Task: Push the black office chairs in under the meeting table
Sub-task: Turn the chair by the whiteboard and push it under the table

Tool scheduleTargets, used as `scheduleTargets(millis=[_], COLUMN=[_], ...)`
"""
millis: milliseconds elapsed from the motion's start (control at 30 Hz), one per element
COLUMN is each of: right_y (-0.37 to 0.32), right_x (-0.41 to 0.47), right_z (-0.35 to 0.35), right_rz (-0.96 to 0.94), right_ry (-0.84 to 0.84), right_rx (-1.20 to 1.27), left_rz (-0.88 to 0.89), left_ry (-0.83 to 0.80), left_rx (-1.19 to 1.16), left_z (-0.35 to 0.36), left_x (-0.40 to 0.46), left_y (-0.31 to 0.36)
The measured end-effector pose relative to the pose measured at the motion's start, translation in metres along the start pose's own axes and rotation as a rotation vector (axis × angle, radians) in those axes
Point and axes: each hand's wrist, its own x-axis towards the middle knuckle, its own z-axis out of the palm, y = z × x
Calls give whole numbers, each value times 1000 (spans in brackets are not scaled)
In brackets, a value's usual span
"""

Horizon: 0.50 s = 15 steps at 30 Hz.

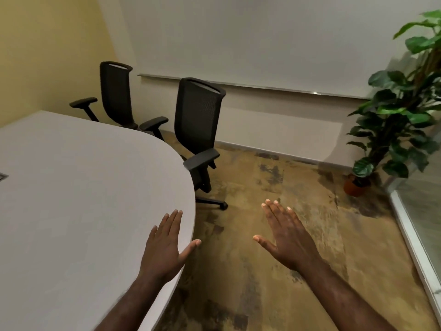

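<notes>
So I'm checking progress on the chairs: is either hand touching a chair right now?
No: the left hand and right hand are held open in the air, well short of the nearer chair.

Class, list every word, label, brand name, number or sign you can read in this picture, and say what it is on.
None: no readable text shows anywhere.
The whiteboard is blank.
The two black chairs show no brand mark.
The small fitting at the table edge is too small to read.
</notes>
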Motion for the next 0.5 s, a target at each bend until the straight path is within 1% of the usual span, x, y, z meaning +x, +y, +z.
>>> scheduleTargets(millis=[200, 500], right_y=[60, 112], right_x=[109, 268], right_z=[22, 45], right_rz=[-54, -163], right_ry=[-1, -84], right_rx=[43, 68], left_rz=[-73, -178], left_ry=[34, -5], left_rx=[-27, 14], left_z=[34, 54], left_x=[105, 257], left_y=[1, -14])
